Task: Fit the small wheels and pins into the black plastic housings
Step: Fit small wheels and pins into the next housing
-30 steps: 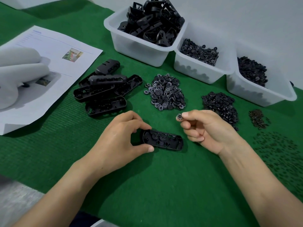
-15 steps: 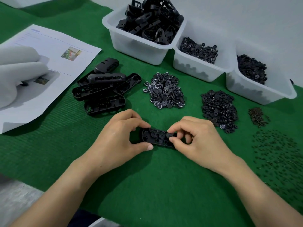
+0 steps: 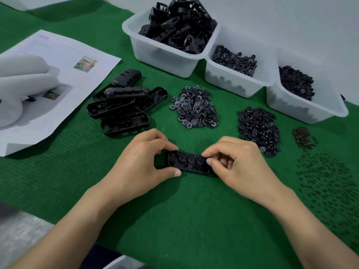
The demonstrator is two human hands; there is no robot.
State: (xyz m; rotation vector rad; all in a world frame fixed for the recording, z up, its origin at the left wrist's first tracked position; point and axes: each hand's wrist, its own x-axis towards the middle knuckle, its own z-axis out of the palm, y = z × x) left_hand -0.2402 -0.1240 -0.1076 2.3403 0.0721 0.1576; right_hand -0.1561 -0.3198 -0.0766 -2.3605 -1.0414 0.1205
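right hand (image 3: 240, 164) now on housing (image 3: 189, 162)

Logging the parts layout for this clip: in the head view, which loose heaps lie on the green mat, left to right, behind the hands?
Housing stack → white-marked wheels → black wheels → small brown heap. The scattered pins lie nearer, far right.

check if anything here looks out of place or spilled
Nothing serious stands out. One stray wheel lies just off its pile, beside the right hand. The spare housings sit in a loose, crisscrossed heap.
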